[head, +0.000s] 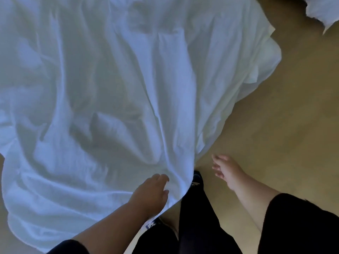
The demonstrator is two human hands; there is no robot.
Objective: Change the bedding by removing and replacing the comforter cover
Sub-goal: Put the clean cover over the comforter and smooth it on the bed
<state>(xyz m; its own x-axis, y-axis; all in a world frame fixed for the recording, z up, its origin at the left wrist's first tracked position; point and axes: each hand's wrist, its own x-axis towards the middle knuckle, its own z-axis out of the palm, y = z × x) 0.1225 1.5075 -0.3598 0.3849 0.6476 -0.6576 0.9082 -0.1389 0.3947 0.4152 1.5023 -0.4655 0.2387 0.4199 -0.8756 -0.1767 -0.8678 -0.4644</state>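
Tan floor under white cover — left grip clutches it, right grip slack.

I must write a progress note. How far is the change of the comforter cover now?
Done: the white cover lies spread and crumpled on the tan floor. Whether it is the old or the new one cannot be told. In hand: the left hand grips its near edge; the right hand hangs open and empty. Left: no finished bed shows; more white bedding lies at the top right.
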